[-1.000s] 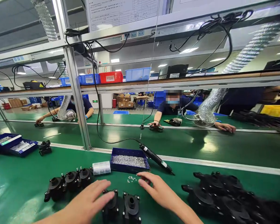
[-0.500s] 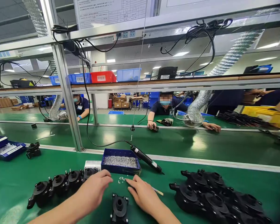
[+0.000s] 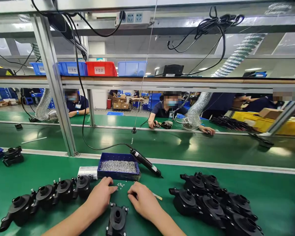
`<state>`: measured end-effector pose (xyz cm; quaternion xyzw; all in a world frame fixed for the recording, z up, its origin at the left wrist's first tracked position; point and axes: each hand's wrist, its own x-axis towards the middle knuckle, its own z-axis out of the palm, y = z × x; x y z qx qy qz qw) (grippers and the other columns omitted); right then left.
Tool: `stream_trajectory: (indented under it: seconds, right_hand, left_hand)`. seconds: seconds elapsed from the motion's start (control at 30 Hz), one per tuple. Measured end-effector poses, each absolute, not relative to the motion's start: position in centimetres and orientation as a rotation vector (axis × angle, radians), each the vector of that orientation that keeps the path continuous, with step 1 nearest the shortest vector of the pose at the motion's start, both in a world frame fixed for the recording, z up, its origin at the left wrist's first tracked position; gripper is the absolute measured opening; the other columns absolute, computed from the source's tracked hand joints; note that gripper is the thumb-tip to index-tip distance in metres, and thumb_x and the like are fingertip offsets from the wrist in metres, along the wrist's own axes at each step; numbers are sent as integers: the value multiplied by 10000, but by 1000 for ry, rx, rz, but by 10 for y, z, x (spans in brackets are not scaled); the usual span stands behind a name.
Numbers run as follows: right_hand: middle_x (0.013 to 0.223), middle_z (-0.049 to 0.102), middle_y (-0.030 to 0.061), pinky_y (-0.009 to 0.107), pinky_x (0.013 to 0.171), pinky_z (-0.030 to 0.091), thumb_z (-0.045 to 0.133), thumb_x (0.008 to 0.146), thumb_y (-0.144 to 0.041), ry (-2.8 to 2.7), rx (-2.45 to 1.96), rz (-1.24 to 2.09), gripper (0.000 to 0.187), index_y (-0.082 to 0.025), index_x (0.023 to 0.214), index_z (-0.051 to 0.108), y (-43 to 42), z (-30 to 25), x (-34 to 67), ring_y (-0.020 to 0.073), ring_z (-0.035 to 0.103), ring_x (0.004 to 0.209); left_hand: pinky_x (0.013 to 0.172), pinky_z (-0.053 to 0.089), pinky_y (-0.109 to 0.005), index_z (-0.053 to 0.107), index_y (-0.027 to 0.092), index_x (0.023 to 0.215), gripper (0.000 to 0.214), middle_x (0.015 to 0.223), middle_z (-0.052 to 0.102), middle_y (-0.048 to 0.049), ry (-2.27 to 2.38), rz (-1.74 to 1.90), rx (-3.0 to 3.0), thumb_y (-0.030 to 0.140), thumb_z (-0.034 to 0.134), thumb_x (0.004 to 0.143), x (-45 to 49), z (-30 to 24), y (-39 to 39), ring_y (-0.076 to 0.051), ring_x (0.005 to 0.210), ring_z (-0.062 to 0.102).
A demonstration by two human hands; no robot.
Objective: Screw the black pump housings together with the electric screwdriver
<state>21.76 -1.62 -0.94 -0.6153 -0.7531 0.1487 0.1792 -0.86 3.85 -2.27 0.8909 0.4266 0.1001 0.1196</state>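
My left hand (image 3: 101,194) is palm down, thumb and fingertips apart, beside a small scatter of tiny silvery nuts (image 3: 121,186) on the green mat. Its thumb tip reaches the edge of the scatter. Right of the nuts, my right hand (image 3: 142,198) has its fingers curled around a thin stick (image 3: 158,196), whose pale yellow end sticks out behind the hand. Between my forearms stands a black pump-like housing (image 3: 117,219) with a round spout on top and small metal pieces at its corners. Behind the nuts sits a blue bin (image 3: 118,176) full of similar metal pieces.
A black electric screwdriver (image 3: 147,164) leans on the bin, its cord running up. Rows of black housings stand left (image 3: 46,196) and right (image 3: 212,205). A white roll (image 3: 87,171) lies left of the bin. A metal post (image 3: 54,88) rises behind. Co-workers sit across the bench.
The view has tilted down and shifted right. My left thumb has come to the edge of the scattered nuts; my right hand has drawn back slightly from them, still with the stick.
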Motion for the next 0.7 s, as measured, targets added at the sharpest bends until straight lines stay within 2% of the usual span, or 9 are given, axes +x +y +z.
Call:
stream_trajectory:
  seconds: [0.1,0.2,0.33,0.47,0.57,0.7]
  right_hand:
    - [988,705,78,326,791,475,562,920,-81,-2110,-1771,400,158,-188,897,677,-15,-12,216,251,697,907]
    - [941,669,80,343,758,481,434,1009,-115,-2073,-1731,377,203,-202,897,580,-21,-11,210,245,669,842]
    - [940,625,62,332,761,525,306,1109,-284,-1863,-1250,331,224,-243,981,485,-43,-10,194,219,641,842]
    - [1090,654,86,340,889,559,282,1131,-399,-1976,-793,172,262,-266,1001,467,-57,-11,171,225,668,1034]
    - [1066,684,81,318,844,579,265,1132,-428,-2070,-740,158,303,-264,974,465,-54,-11,160,211,695,983]
    - [1045,685,74,302,787,577,303,1132,-347,-2054,-848,208,253,-263,960,470,-46,-10,165,200,701,909]
  left_hand:
    - [924,500,-352,783,220,954,358,1142,652,-106,1338,269,2550,147,433,980,-8,-20,35,-256,1043,650]
    - [836,501,-313,740,180,838,341,1041,660,-94,1445,248,2483,131,435,981,-8,-19,32,-212,896,673]
    - [833,493,-296,708,140,943,364,1012,670,-105,1566,202,2423,3,371,944,-6,-21,31,-211,913,670]
    - [921,498,-357,690,87,1031,376,1113,680,-176,1581,178,2388,-63,373,894,-5,-21,32,-267,1029,673]
    - [933,505,-409,676,65,1048,374,1135,672,-212,1586,206,2336,-66,368,882,-5,-21,31,-305,1051,675]
    - [968,483,-431,643,105,1066,326,1163,651,-197,1544,337,2229,-5,372,922,-6,-20,26,-306,1098,651]
